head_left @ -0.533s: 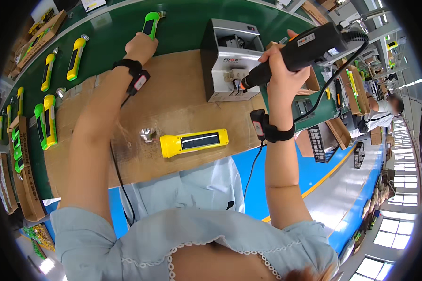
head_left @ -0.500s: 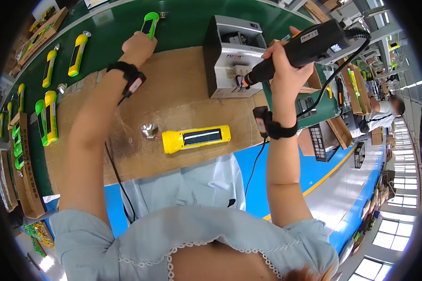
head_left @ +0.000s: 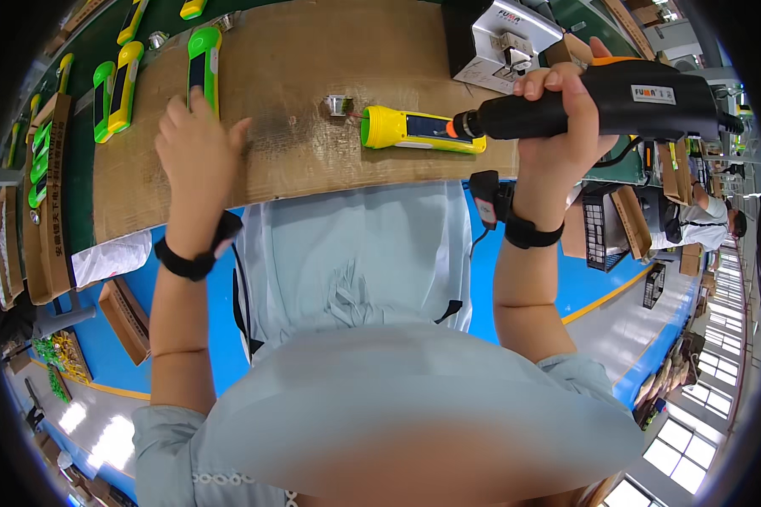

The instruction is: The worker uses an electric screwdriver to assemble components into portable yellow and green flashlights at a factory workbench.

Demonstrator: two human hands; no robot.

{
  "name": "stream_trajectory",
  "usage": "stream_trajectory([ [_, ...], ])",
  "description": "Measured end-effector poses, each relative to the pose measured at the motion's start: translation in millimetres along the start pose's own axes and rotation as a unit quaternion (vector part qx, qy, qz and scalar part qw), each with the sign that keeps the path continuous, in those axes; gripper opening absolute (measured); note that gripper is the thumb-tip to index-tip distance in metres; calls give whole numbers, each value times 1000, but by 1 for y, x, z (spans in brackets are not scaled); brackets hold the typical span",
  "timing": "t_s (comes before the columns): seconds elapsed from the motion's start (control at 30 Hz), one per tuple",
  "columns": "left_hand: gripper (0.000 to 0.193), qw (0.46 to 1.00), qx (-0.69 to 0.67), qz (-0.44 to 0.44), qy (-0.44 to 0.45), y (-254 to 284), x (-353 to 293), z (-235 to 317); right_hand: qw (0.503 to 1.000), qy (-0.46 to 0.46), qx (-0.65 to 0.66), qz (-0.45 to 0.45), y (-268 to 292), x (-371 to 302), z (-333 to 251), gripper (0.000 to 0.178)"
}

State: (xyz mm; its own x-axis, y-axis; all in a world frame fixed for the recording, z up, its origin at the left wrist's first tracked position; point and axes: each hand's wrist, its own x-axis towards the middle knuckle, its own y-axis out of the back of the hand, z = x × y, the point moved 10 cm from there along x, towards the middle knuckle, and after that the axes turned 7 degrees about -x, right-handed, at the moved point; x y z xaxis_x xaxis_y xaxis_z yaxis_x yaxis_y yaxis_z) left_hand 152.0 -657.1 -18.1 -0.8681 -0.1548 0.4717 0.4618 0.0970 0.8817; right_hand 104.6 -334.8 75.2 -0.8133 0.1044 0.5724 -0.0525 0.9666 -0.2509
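1. Left hand (head_left: 199,152): fingers loosely spread, thumb held out to the side, index fingertip over the lower end of a green flashlight (head_left: 203,63); cannot tell whether it presses
2. Right hand (head_left: 577,118): wrapped around the body of a black power screwdriver (head_left: 516,117), tool pointing left
3. Yellow flashlight (head_left: 387,128): lying on the cardboard sheet (head_left: 296,59), head leftward, screwdriver tip at its dark panel; contact unclear
4. Silver cup (head_left: 339,106): just left of that head, red wire between them
5. Grey-and-black machine (head_left: 473,63): beyond the screwdriver
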Motion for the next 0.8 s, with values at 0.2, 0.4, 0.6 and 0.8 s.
stream_trajectory([
  [0.2, 56, 877, -447, -16, -176, 17, -26, 135, 999, 9, -47, -3, -22, -28, -4, 54],
  [0.4, 55, 854, -493, -54, -160, -37, -31, 166, 999, 11, -29, 10, -16, -42, -7, 59],
  [0.6, 54, 831, -526, -65, -167, -40, -32, 164, 997, 60, 30, -37, -7, -42, -14, 56],
  [0.8, 55, 832, -526, -76, -160, -37, -27, 165, 997, 38, 51, -52, -7, -43, 5, 56],
])
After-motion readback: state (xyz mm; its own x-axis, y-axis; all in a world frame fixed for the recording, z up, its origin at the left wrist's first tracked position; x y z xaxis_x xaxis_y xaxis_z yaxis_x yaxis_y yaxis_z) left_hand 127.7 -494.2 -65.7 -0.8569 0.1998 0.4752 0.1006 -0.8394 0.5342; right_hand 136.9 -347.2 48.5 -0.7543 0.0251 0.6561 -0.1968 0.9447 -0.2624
